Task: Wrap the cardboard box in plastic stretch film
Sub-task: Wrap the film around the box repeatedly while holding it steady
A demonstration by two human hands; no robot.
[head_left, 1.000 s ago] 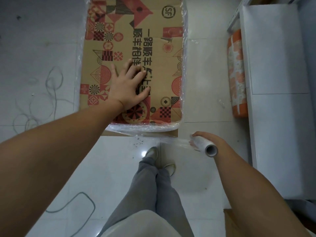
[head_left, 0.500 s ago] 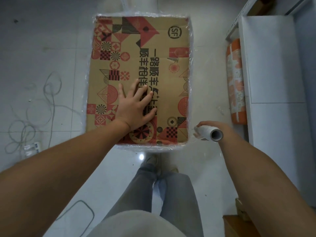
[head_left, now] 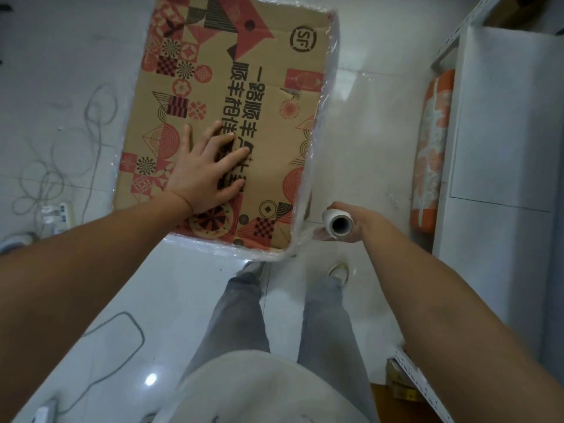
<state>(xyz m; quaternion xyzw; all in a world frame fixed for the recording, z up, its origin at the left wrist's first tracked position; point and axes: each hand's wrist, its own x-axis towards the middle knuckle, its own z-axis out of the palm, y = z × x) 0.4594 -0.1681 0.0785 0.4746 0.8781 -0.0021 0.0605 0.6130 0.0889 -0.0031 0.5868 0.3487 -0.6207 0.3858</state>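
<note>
Head view, looking straight down past the person's legs to a pale tiled floor (head_left: 76, 50). A large cardboard box (head_left: 268, 141) is standing on the floor directly ahead of the person, its long axis running away from them and tilting slightly to the right at the far end. Its top face is brown with red and black geometric prints, a column of bold black characters and a round logo near the far right corner.

The left hand (head_left: 204, 175) is lying flat on the near half of the box top, fingers spread wide, gripping nothing, pressing down as if steadying the box. The right hand (head_left: 351, 224) is hovering just beyond the box's near right corner, closed around a roll of stretch film (head_left: 337, 224), whose hollow core is facing the camera. The roll is sitting just beside the box's right side wall, and a sheet of clear film (head_left: 305, 215) is running from it to that corner.

Glossy, crinkled film is already showing along the near edge and up the right edge of the box; the top face looks bare. The right hand is the nearer one to the unwrapped stretch, so the coming move likely means carrying the roll away from the person along the right side while the left hand holds the box.

To the left of the left hand, loose cables (head_left: 45, 166) are lying on the floor. To the right of the right hand stands a white cabinet (head_left: 503, 148).
</note>
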